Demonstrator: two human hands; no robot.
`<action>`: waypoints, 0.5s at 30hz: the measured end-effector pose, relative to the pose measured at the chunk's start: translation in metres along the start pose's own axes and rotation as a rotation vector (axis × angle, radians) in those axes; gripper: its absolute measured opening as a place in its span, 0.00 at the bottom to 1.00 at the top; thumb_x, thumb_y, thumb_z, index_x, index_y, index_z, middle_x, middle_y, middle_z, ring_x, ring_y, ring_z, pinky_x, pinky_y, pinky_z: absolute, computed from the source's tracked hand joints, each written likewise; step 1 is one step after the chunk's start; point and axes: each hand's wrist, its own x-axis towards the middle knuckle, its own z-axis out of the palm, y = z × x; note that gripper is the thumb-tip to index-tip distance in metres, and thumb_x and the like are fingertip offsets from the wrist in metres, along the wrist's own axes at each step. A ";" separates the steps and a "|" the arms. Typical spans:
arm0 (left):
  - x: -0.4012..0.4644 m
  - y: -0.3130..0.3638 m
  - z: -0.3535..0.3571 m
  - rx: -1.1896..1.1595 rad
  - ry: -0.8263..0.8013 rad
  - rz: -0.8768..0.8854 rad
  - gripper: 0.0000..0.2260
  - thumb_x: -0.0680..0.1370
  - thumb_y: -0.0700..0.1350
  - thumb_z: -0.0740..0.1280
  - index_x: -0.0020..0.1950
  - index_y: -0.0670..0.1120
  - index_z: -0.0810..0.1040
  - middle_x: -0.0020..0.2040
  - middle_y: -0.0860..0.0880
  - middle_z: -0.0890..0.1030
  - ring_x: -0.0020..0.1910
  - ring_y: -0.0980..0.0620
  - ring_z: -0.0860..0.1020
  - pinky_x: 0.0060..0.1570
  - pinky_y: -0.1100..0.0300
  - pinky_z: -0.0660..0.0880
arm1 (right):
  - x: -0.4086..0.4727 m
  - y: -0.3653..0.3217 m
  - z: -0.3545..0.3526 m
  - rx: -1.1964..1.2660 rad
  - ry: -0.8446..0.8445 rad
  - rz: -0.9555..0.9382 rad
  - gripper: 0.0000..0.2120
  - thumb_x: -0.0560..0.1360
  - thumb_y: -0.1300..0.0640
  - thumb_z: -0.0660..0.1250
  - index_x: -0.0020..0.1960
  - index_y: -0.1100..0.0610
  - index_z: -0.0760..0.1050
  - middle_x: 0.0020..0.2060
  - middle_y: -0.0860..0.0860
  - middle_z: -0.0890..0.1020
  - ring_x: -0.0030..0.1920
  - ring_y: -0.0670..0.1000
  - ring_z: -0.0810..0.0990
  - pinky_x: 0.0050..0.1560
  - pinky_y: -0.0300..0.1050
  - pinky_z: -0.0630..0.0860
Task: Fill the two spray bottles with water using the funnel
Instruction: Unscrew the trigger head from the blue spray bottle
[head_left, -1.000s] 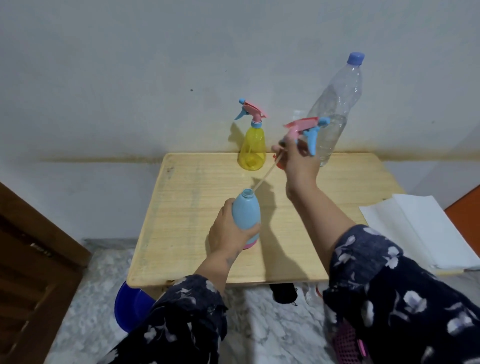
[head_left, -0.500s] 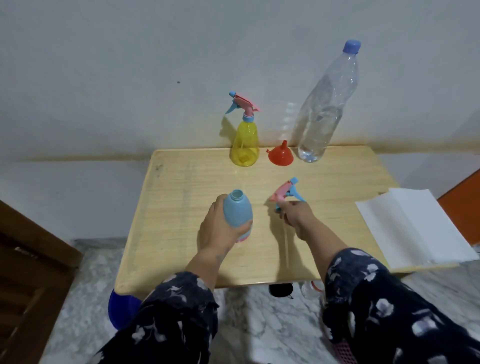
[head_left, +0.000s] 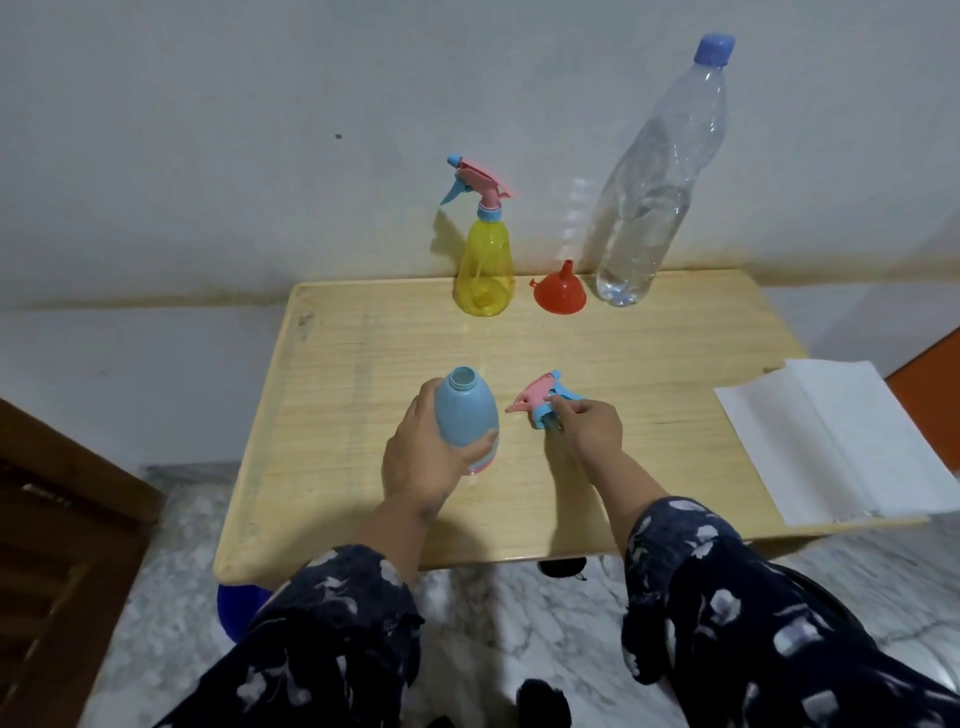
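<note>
My left hand (head_left: 422, 465) grips the blue spray bottle (head_left: 464, 410), which stands on the wooden table (head_left: 363, 364) with its neck uncovered. To its right, my right hand (head_left: 589, 428) holds the pink and blue spray head (head_left: 540, 397) down at the tabletop. At the back of the table stand the yellow spray bottle (head_left: 485, 260) with its head on, the red funnel (head_left: 560, 293) resting mouth down, and a tall clear water bottle (head_left: 652, 192) with a blue cap.
White folded paper (head_left: 841, 441) lies on the table's right edge. A wall rises right behind the table. Wooden furniture (head_left: 57, 519) is at the left, and a blue tub (head_left: 236, 608) sits under the table's front left corner.
My right hand has brought the spray head, with its tube pulled out of the blue bottle, down from in front of the water bottle to the tabletop. The left hand stays on the blue bottle.
</note>
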 end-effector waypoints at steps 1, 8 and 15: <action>-0.001 0.001 0.000 -0.002 -0.003 -0.009 0.32 0.65 0.60 0.76 0.64 0.60 0.65 0.54 0.59 0.76 0.49 0.53 0.76 0.43 0.56 0.75 | 0.004 0.000 -0.005 -0.036 0.017 0.003 0.19 0.76 0.50 0.66 0.30 0.57 0.70 0.33 0.55 0.76 0.38 0.56 0.75 0.41 0.45 0.68; -0.007 0.003 0.001 -0.082 0.008 -0.063 0.31 0.66 0.57 0.77 0.64 0.62 0.65 0.51 0.61 0.76 0.49 0.53 0.76 0.43 0.58 0.71 | 0.045 -0.037 -0.046 -0.175 0.055 -0.205 0.10 0.75 0.55 0.67 0.53 0.60 0.77 0.45 0.53 0.79 0.54 0.56 0.78 0.48 0.41 0.68; -0.003 -0.005 0.009 -0.192 0.015 -0.128 0.30 0.59 0.57 0.78 0.56 0.69 0.69 0.47 0.63 0.80 0.48 0.54 0.80 0.47 0.53 0.79 | 0.106 -0.058 -0.031 -0.206 -0.003 -0.372 0.25 0.74 0.60 0.69 0.69 0.62 0.68 0.64 0.57 0.76 0.64 0.57 0.75 0.60 0.44 0.69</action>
